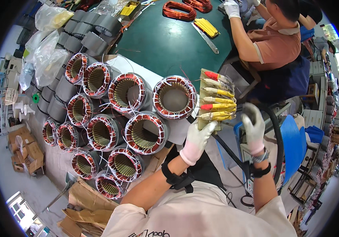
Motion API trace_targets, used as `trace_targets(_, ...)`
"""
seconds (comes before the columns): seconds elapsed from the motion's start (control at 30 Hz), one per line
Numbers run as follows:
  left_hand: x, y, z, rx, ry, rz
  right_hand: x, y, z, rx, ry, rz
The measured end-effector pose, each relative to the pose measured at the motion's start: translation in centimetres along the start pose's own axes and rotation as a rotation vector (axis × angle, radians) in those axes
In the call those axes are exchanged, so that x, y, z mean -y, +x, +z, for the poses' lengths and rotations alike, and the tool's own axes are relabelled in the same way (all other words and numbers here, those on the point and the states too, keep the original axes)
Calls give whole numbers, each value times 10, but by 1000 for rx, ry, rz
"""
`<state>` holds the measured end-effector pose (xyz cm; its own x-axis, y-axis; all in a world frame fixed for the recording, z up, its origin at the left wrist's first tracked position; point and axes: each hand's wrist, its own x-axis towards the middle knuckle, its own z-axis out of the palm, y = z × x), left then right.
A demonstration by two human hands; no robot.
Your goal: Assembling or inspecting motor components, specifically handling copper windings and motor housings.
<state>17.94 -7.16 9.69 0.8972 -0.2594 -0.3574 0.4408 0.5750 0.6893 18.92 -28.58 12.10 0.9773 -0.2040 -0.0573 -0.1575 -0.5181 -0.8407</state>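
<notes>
My gloved left hand (197, 143) grips the lower end of a flat, tan board (202, 94). A row of clip-like pieces with yellow and red sleeves (218, 104) is fixed across it, their pale ends pointing left. My gloved right hand (253, 128) is raised just right of the board, a little blurred, with thumb and fingers apart and nothing visible in it. Left of the board stands a motor stator (174, 97) with copper windings laced in white cord. Another wound stator (145, 133) lies nearer me, its bore facing up.
Several more wound stators (103, 132) cover the left side, beside bare grey cores (94, 42). On the green table (153, 35) lie copper coils (178, 10) and yellow strips (206, 27). A co-worker (276, 43) sits at its right edge. A thick black hose (275, 138) arches beside my right hand.
</notes>
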Motion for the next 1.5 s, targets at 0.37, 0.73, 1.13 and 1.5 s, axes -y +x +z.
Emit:
trace_targets(0.37,-10,-14,-15,83,62,-132,15,109,20,909,639,321)
trace_targets(0.73,-44,32,-51,-227,1914,281,5,127,28,904,730,372)
trace_targets(1.13,-26,71,-42,-221,1913,271,7,149,27,917,703,334)
trace_targets(1.5,-47,22,-27,-141,1505,620,-23,143,23,850,843,399)
